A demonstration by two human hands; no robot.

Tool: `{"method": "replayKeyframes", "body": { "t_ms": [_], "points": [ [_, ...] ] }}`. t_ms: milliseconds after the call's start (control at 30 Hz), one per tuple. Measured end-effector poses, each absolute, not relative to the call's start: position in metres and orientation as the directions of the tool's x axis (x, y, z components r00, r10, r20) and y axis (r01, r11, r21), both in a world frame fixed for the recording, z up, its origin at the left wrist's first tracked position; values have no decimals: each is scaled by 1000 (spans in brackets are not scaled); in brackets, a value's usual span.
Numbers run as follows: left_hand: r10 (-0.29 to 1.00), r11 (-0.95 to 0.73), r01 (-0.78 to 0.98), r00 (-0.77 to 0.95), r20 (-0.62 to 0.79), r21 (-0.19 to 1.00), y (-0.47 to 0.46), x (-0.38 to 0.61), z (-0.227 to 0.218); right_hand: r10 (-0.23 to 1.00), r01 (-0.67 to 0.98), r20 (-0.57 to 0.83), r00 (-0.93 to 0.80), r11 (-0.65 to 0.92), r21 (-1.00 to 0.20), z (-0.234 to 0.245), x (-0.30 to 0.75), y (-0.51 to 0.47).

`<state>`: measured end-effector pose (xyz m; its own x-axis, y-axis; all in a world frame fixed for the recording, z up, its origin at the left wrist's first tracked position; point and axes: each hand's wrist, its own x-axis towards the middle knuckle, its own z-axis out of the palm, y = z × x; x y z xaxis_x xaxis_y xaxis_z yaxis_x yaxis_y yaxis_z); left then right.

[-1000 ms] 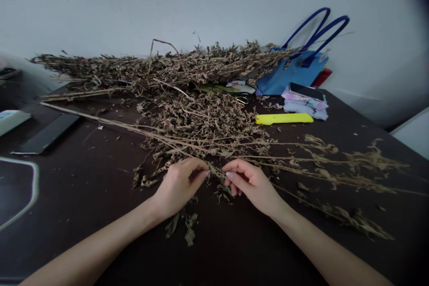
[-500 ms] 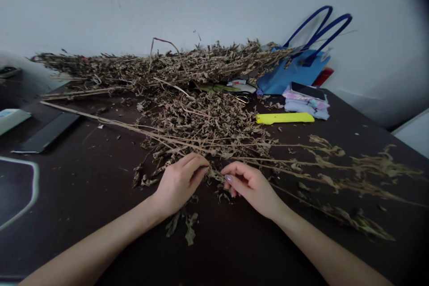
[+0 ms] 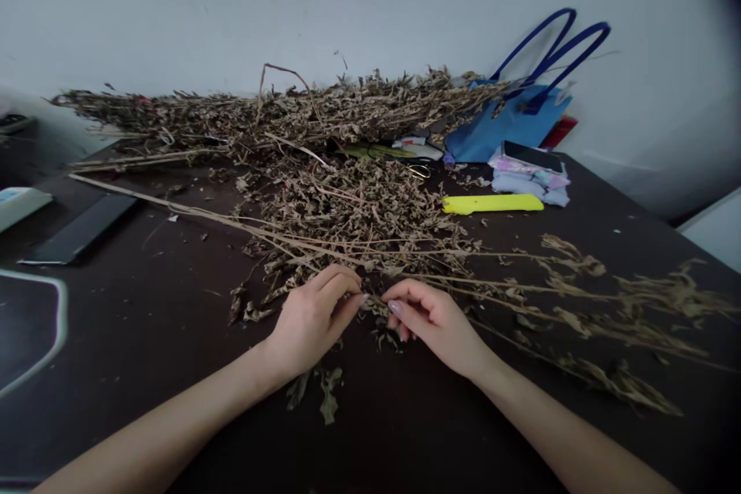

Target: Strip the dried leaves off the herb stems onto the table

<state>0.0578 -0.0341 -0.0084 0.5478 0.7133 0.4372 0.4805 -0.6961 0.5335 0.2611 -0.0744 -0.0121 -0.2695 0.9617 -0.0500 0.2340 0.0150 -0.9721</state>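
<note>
My left hand [image 3: 318, 316] is closed in a pinch at the near edge of a heap of dried leaves [image 3: 359, 204]. Facing it, my right hand [image 3: 431, 320] has thumb and forefinger pressed together. A small bit of dried plant [image 3: 375, 302] spans the gap between both sets of fingertips. Just beyond my hands, long dried stems [image 3: 231, 222] lie across the heap, with leafy ends [image 3: 637, 324] fanning out to the right. Below my left wrist, loose greenish leaves [image 3: 329, 395] rest on the dark table [image 3: 370, 448].
At the back lies a big bundle of dried plants [image 3: 278, 112], beside a blue bag [image 3: 501, 123]. A yellow strip-like object [image 3: 493, 204], scissors [image 3: 419, 170] and a phone [image 3: 531, 157] on folded cloth sit to the right. A dark flat slab [image 3: 81, 230] and white cable [image 3: 61, 309] lie left.
My left thumb and fingertips have shifted slightly toward my right hand. The leafy stem ends on the right have moved a little. My right hand stays almost still.
</note>
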Motion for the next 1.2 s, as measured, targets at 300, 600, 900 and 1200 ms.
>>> {"method": "replayKeyframes", "body": {
  "t_ms": [300, 600, 900, 1200],
  "points": [
    [725, -689, 539, 527, 444, 484, -34, 59, -15, 965, 207, -71, -251, -18, -978, -12, 262, -73],
    [696, -716, 513, 572, 433, 473, -34, 59, -17, 974, 243, -17, -225, 39, -969, -14, 263, -71],
    [679, -730, 485, 594, 431, 481, -34, 61, -19, 947, 331, 39, -318, 150, -932, -10, 257, -64],
    [654, -748, 455, 630, 419, 484, -36, 62, -14, 945, 185, -66, -319, -6, -983, -17, 256, -63]
  ]
}}
